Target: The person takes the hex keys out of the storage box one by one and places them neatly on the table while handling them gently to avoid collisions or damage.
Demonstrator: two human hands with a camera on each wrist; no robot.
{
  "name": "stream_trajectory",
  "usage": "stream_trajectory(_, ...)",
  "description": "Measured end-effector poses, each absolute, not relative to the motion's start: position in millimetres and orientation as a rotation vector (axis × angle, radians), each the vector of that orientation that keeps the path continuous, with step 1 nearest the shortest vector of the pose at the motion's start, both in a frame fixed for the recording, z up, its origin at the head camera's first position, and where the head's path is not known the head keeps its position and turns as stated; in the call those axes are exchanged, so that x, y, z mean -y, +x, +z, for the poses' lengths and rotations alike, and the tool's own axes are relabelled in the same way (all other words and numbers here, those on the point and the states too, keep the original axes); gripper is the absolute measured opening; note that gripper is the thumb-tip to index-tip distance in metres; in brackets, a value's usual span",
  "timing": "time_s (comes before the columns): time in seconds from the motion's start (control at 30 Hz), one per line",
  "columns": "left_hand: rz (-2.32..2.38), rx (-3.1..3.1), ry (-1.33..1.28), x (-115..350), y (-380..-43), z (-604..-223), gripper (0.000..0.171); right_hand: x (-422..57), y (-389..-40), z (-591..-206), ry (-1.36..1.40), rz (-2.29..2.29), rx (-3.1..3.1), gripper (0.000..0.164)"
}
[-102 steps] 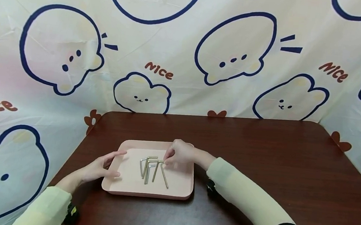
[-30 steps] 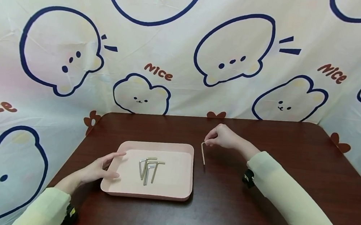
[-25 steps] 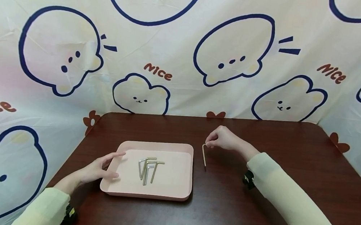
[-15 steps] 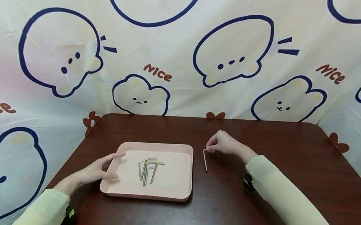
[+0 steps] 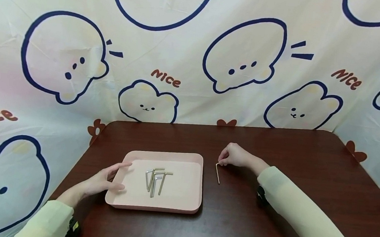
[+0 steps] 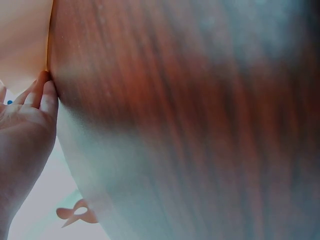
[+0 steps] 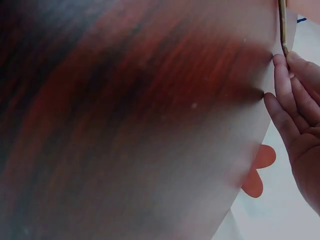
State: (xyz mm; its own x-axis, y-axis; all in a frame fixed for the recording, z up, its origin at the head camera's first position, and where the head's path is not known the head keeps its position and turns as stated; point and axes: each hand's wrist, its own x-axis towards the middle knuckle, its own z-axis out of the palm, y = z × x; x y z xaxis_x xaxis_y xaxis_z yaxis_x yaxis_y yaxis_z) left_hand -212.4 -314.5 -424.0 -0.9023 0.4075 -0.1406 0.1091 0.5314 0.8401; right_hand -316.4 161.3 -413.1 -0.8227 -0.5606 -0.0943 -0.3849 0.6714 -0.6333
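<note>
My left hand [image 5: 99,180] holds the left side of a pale pink tray [image 5: 185,205], with the thumb and index finger over its rim. The left wrist view shows other fingers [image 6: 49,97] against the tray's outer wall. Several L-shaped hex keys [image 5: 162,182], gold and silver, lie partly crossed in the tray. Right of the tray, my right hand [image 5: 238,155] pinches the short bent end of a gold hex key [image 5: 217,174]. Its long arm points toward me, close along the table. In the right wrist view two fingertips [image 7: 270,97] are right at the tabletop.
A dark brown wooden table [image 5: 276,149] lies under everything. Behind it and at both sides hangs a pale curtain [image 5: 191,107] with cartoon bear outlines. A dark band [image 5: 74,229] sits on the left wrist, another [image 5: 261,196] on the right.
My right hand took a gold hex key out of the tray, moved it right and lowered it to the table, drawing slightly nearer me. The left hand has stayed on the tray.
</note>
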Motion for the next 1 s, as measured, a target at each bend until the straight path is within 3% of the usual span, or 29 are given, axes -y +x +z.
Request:
stream_trajectory(0.27,1.323,-2.443,0.415,314.7,-213.3,-424.9,0.080,-161.4,-315.8,-417.3,-0.748,-0.862,-2.650,0.003)
stream_trajectory(1.0,1.310,-2.449,0.427,315.8,-214.6,-426.2,0.079,-159.7,-315.8,-421.9,-0.768,-0.796,-2.697,0.009)
